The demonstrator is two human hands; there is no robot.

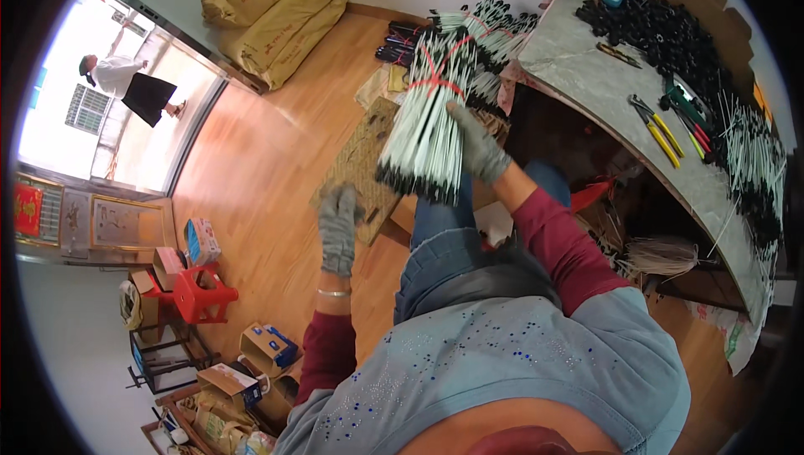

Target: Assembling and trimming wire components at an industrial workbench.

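My right hand (479, 147), in a grey glove, is closed round the side of a thick bundle of thin white rods with black ends (420, 138). Red string ties the bundle near its upper part. It stands tilted in front of my knees, and the fingers behind it are hidden. To the left, apart from the bundle, my gloved left hand (338, 233) is empty with its fingers stretched out and thumb apart. Under and beside the bundle lies a worn brown board (356, 162). More tied bundles of such rods (494, 24) are piled beyond.
On the right, a curved-looking grey table (569, 57) bears a heap of small black parts (662, 32), yellow-handled pliers (660, 135) and loose rods (754, 154). Large tan sacks (280, 32) lie by the wall. A red stool (203, 294) and cartons stand left. A person (126, 82) is outside the doorway.
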